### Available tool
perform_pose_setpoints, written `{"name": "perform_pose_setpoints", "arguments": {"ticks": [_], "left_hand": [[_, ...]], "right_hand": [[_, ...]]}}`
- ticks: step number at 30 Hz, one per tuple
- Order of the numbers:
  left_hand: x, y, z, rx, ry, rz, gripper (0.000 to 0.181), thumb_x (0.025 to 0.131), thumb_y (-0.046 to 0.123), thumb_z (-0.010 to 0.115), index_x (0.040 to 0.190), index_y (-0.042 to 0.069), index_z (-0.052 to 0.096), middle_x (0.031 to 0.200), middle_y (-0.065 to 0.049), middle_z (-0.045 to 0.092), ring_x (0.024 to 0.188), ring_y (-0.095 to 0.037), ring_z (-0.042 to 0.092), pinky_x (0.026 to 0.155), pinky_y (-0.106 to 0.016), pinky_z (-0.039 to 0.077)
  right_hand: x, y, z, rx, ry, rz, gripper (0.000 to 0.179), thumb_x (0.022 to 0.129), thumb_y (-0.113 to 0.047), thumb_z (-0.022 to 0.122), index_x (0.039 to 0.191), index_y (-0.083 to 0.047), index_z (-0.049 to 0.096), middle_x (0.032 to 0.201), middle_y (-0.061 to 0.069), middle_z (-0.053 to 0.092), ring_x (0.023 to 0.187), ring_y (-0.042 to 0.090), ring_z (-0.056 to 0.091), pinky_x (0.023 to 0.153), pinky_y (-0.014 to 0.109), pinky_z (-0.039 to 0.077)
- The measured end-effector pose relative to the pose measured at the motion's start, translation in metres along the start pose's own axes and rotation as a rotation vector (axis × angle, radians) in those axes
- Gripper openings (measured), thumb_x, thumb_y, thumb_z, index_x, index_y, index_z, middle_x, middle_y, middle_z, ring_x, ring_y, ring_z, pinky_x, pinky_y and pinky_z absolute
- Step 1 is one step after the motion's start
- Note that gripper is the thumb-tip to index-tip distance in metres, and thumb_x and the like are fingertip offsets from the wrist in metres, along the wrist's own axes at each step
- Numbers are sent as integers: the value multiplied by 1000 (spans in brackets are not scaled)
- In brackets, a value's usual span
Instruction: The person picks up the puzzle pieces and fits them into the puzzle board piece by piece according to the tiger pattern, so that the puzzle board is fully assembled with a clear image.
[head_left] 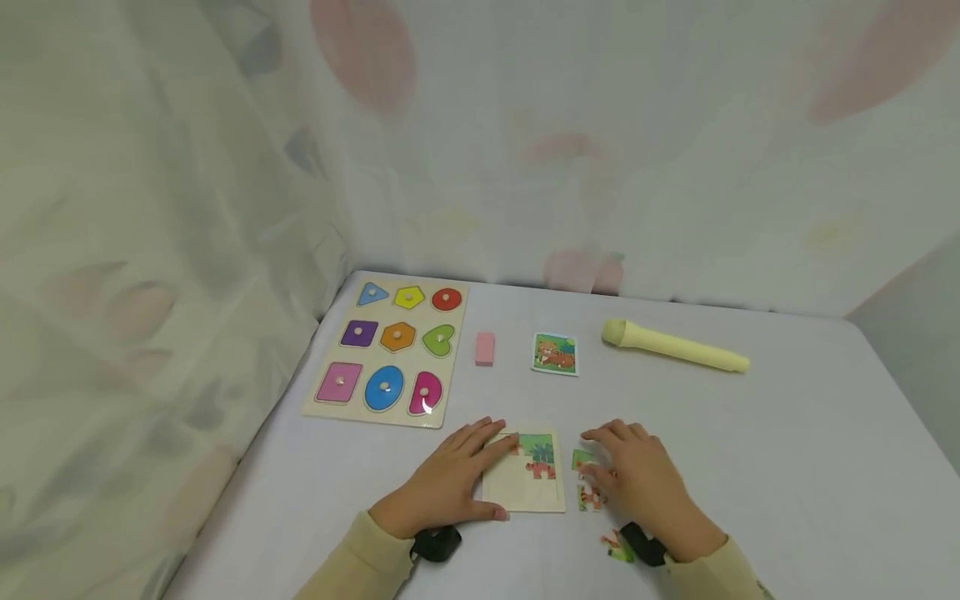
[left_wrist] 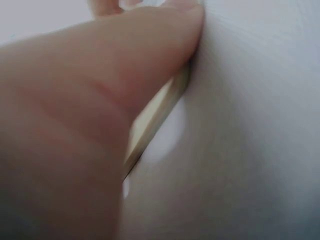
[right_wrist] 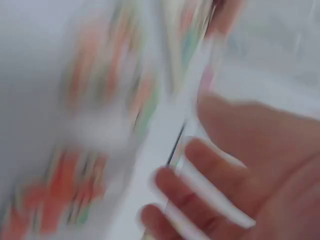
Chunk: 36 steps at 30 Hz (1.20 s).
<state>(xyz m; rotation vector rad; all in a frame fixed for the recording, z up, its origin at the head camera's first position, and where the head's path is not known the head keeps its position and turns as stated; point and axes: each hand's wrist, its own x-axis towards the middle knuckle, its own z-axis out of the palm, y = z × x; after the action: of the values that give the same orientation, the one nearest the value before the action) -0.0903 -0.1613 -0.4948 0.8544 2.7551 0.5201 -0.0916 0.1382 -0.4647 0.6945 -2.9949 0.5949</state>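
A square wooden puzzle board (head_left: 517, 492) lies on the table with a few green and orange picture pieces (head_left: 540, 460) fitted at its upper right. My left hand (head_left: 453, 475) rests on its left side, fingers straight across the top; the thumb lies by the lower edge, close to the board's side (left_wrist: 157, 117) in the left wrist view. Just right of the board, my right hand (head_left: 647, 479) hovers over loose puzzle pieces (head_left: 591, 498), fingers loosely bent and apart. Nothing shows between those fingers (right_wrist: 192, 195) in the blurred right wrist view. Another loose piece (head_left: 617, 546) lies near the right wrist.
A shape board (head_left: 386, 358) with colourful knobbed pieces lies at the back left. Right of it are a pink block (head_left: 485, 349), a small tiger picture card (head_left: 555, 355) and a pale yellow stick (head_left: 675, 345). Patterned curtains (head_left: 480, 150) hang behind and at the left.
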Motion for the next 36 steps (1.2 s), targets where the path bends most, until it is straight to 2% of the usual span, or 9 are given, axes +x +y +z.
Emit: {"name": "perform_pose_setpoints", "arguments": {"ticks": [4,9,12,17,21,25,28,32,36], "left_hand": [[1,1,1,3,3,1,103,85,64,79,167,27,29,173,1,21,159,-25,17,126,-48,20],[0,0,1,-2,11,0,105,84,65,79,167,26,28,174,1,20,159,-24,16,127,-48,19],[0,1,0,-13,19,0,106,84,64,80,167,24,28,174,0,20,159,-24,16,127,-48,19],[-2,2,-2,-24,25,2,111,83,66,80,168,19,26,173,-2,22,159,-24,15,127,-46,17],[-3,3,-3,-18,29,-7,116,81,69,79,167,14,26,173,-2,22,160,-23,14,127,-47,20],[-6,3,-7,51,25,-38,119,78,71,81,165,9,29,171,-4,29,158,-25,20,124,-50,27],[-7,3,-9,96,24,-62,117,77,71,81,164,9,33,168,-5,34,156,-26,26,122,-51,31],[-9,3,-13,93,24,-69,111,79,67,82,163,11,36,167,-4,36,154,-26,29,122,-52,31],[-12,1,-17,88,24,-70,107,80,66,82,162,13,38,167,-4,37,153,-27,31,121,-54,32]], "right_hand": [[5,21,0,61,-45,111,33,83,-26,91,108,-15,74,112,4,61,100,26,56,83,46,49],[14,19,7,182,-90,125,24,82,-23,92,93,-20,72,109,4,60,96,23,55,83,43,51],[19,18,2,282,-141,144,24,84,-22,91,91,-19,68,100,-1,62,88,19,55,77,38,51],[32,13,-9,476,-170,93,16,91,-10,82,92,-16,67,87,-7,65,78,12,59,66,27,51],[52,-6,-5,512,-166,-5,12,92,-9,81,92,-16,71,84,-9,67,79,8,62,69,26,53],[70,-30,10,477,-185,-36,10,90,-10,82,91,-15,73,80,-10,66,73,6,60,66,25,53],[74,-44,18,347,-108,-26,11,88,-10,85,93,-15,76,85,-10,66,75,7,59,67,27,53],[64,-54,22,93,-21,-96,12,86,-14,87,97,-16,81,101,-5,70,89,15,64,75,33,58],[47,-59,26,-65,-39,-231,22,91,-16,83,113,-14,82,119,3,71,108,24,66,84,40,60]]}}
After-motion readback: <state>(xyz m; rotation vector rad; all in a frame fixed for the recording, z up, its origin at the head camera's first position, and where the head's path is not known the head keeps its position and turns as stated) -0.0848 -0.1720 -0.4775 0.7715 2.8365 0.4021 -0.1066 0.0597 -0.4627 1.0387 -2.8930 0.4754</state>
